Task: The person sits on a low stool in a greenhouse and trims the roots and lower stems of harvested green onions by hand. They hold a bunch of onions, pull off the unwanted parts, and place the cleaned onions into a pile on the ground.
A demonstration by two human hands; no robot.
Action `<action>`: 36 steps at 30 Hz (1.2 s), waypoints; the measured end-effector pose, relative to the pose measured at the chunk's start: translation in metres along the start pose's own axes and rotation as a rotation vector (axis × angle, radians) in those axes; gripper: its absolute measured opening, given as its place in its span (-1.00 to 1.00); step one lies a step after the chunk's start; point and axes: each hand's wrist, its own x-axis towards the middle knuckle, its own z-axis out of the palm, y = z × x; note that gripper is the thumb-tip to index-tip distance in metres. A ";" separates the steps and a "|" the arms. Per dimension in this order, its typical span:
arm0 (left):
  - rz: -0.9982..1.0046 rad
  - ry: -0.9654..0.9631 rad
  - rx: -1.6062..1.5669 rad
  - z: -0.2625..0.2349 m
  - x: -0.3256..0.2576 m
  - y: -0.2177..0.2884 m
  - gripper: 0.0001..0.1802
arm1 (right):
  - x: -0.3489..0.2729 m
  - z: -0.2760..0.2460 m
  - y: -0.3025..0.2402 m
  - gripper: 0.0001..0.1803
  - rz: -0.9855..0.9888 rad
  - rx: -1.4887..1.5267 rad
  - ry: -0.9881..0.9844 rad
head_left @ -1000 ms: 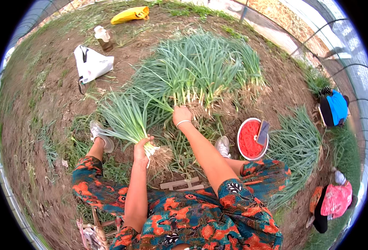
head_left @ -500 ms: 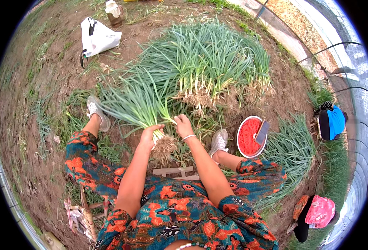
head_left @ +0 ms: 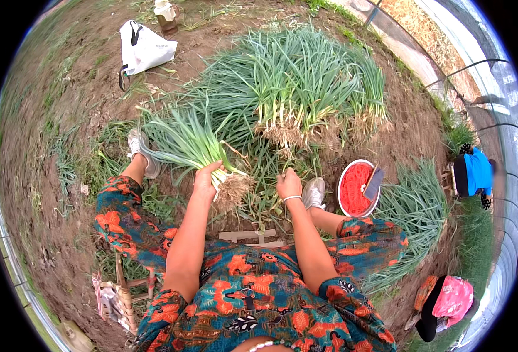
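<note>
My left hand is wrapped round a bunch of green onions just above the roots. The leaves fan out to the upper left, and the tangled brown roots hang to the right of my fist. A curled, yellowish strip sticks out from the bunch's right side. To the right of the roots and apart from them, my right hand is closed, its fingertips pinched together. What it holds, if anything, is too small to make out. Beyond both hands lies a big heap of green onions, roots toward me.
A white basin of red ties stands by my right shoe, with a phone on its rim. More green onions lie right of it. A white bag and a jug sit far left. Two people are at the right.
My right hand has moved from the bunch's edge to the right, away from the onion stalk it was touching. My left hand keeps its hold. The whole view has shifted slightly.
</note>
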 end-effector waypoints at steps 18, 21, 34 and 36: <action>-0.023 -0.016 0.000 0.007 0.000 -0.006 -0.84 | -0.004 0.008 0.034 -0.49 0.325 -0.480 -0.494; 0.011 -0.036 0.008 0.008 0.000 0.000 -0.87 | 0.001 0.001 0.020 -0.45 -0.025 -0.047 -0.044; -0.210 -0.124 0.105 0.010 -0.015 -0.030 -0.80 | -0.003 0.011 -0.041 -0.92 -0.647 0.070 0.000; -0.235 -0.196 0.061 0.010 -0.013 -0.033 -0.82 | -0.009 0.019 -0.041 -0.92 -0.615 0.083 0.050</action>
